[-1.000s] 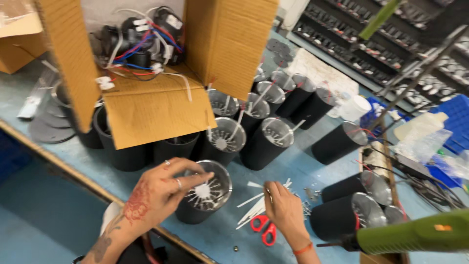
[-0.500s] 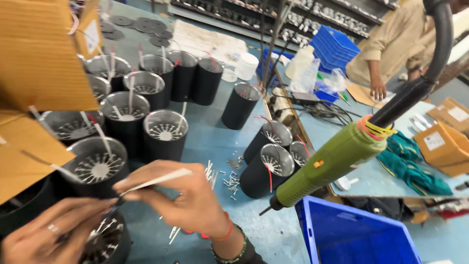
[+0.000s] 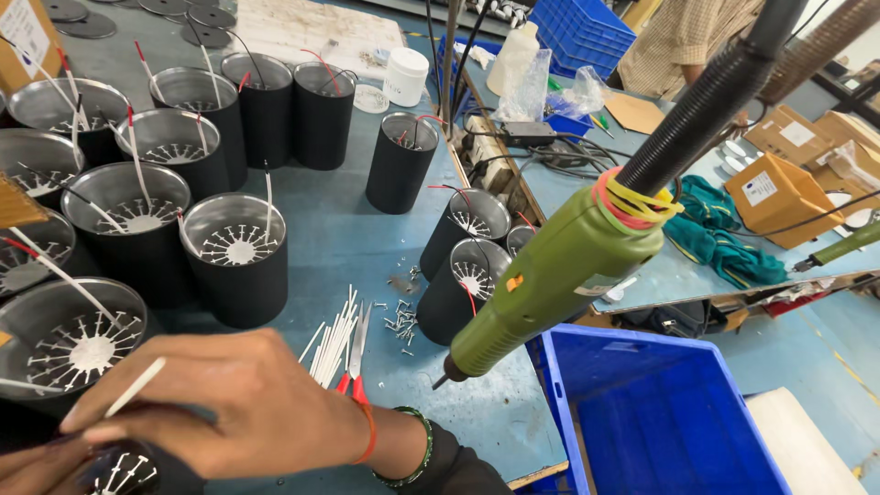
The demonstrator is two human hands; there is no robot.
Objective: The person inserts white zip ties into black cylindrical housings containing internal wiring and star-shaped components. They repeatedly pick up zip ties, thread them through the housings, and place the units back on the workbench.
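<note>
My right hand reaches leftward across the bottom of the view and pinches a thin white tube between thumb and fingers. The tube points up and to the right over a black cylinder with a finned metal insert. Only the top of my left hand shows at the bottom-left corner, close under the right fingertips; its grip is hidden. Another open cylinder with a red-tipped white wire stands just above both hands.
Several more black cylinders fill the blue-grey table. A bundle of white tubes, red-handled scissors and loose screws lie nearby. A green hanging screwdriver dangles above a blue crate. A person stands at the far right by cardboard boxes.
My view has swung to the right. My right hand picked a white tube off the table and carried it left and down to the cylinder at my left hand.
</note>
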